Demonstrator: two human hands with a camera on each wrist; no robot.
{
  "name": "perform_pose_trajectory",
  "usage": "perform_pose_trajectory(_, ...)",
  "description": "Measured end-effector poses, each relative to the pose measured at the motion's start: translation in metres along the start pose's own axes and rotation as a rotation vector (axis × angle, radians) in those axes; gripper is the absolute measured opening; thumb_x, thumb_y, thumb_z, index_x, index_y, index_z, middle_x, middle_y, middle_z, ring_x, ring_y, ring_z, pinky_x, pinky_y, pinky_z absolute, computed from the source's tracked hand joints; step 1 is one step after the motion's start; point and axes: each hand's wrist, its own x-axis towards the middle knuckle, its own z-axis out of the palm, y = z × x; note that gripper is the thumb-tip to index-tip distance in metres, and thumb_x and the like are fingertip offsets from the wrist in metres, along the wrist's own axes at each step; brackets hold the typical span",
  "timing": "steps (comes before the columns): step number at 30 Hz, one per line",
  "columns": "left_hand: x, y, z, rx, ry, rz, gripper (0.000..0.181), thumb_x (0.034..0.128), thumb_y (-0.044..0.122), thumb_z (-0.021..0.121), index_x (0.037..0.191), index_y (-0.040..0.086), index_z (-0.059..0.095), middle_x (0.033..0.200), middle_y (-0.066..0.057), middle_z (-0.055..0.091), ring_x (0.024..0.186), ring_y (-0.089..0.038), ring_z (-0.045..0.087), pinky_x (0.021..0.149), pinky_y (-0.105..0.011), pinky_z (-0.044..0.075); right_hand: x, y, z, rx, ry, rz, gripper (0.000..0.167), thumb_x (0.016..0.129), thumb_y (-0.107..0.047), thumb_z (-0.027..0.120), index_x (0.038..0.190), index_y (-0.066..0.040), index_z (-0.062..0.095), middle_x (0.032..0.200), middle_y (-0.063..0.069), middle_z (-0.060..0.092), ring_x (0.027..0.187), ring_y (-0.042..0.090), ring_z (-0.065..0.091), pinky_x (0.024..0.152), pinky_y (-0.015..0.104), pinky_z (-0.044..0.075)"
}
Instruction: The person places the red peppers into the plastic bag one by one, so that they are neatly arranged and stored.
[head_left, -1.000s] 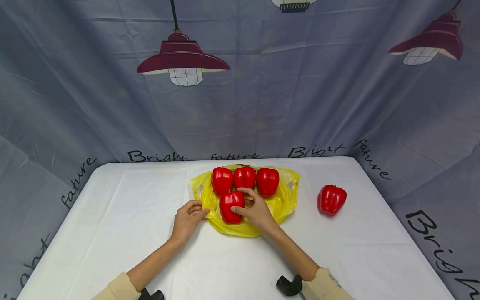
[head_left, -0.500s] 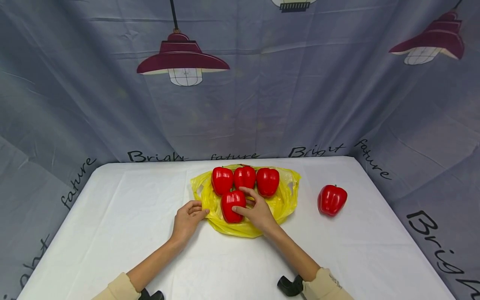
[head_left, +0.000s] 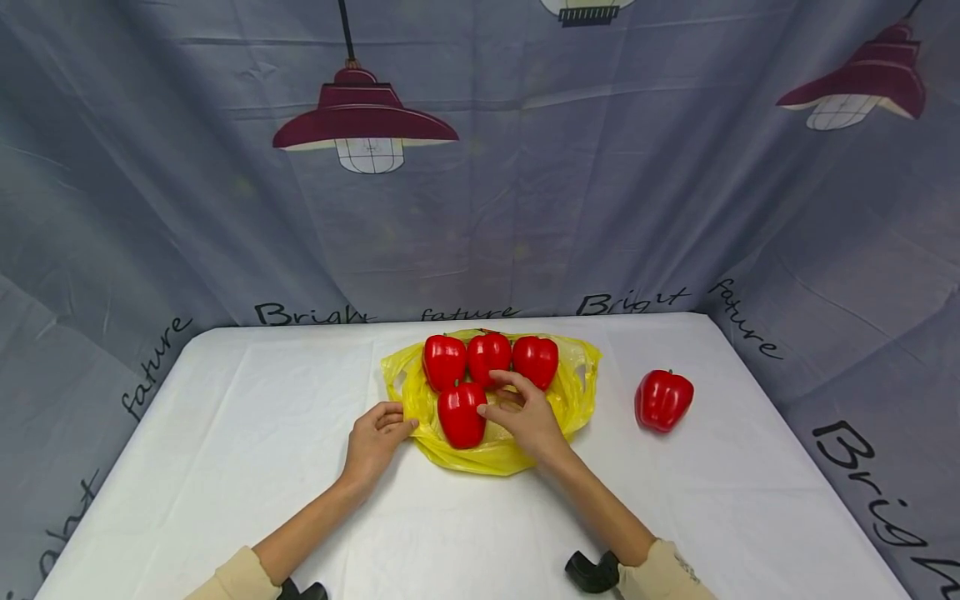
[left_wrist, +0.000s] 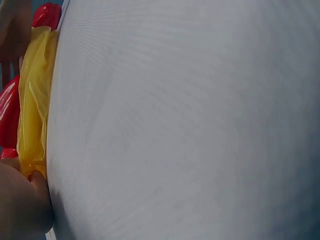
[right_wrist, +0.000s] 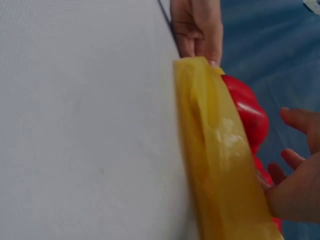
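A yellow plastic bag (head_left: 506, 460) lies spread on the table, with three red bell peppers in a back row, the middle one (head_left: 489, 357) among them. A front bell pepper (head_left: 460, 417) stands on the bag nearer the person. My left hand (head_left: 372, 443) pinches the bag's left edge between thumb and fingers; the left wrist view has this hand (left_wrist: 22, 200) at the bag too. Just right of the front pepper is my right hand (head_left: 529, 419), its thumb and fingers spread apart. In the right wrist view a gap shows between that hand (right_wrist: 300, 175) and the pepper (right_wrist: 247, 110).
Another red bell pepper (head_left: 663, 401) stands alone on the white-covered table (head_left: 247, 417) at the right. Behind the table hangs a grey-blue curtain (head_left: 525, 208) printed with lamps. Black wrist mounts (head_left: 592, 572) sit near both sleeves.
My right hand has let go of the front bell pepper and drawn slightly to the right. The pepper shifted a little right, then back left. The left hand stays at the bag's edge.
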Motion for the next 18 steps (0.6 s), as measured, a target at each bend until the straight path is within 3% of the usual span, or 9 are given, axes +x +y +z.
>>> perform_pose_trajectory(11, -0.001, 0.0, 0.0, 0.001, -0.002, 0.005, 0.027, 0.088, 0.004, 0.075, 0.112, -0.003, 0.065, 0.103, -0.013, 0.069, 0.09, -0.018, 0.069, 0.076, -0.021, 0.056, -0.01, -0.021, -0.064, -0.008, 0.058, -0.112, 0.048, 0.092, -0.009, 0.072, 0.136, 0.001, 0.056, 0.14, 0.017, 0.051, 0.128, 0.035, 0.05, 0.094, 0.021, 0.049)
perform_pose_trajectory(18, -0.002, 0.001, 0.0, 0.008, 0.001, 0.027, 0.028, 0.0876, 0.005, 0.075, 0.112, -0.005, 0.065, 0.1, -0.011, 0.07, 0.089, -0.015, 0.068, 0.075, -0.02, 0.056, -0.021, -0.027, -0.109, -0.123, 0.126, -0.179, 0.048, 0.095, -0.011, 0.07, 0.139, 0.0, 0.055, 0.141, 0.017, 0.052, 0.127, 0.035, 0.051, 0.093, 0.014, 0.046)
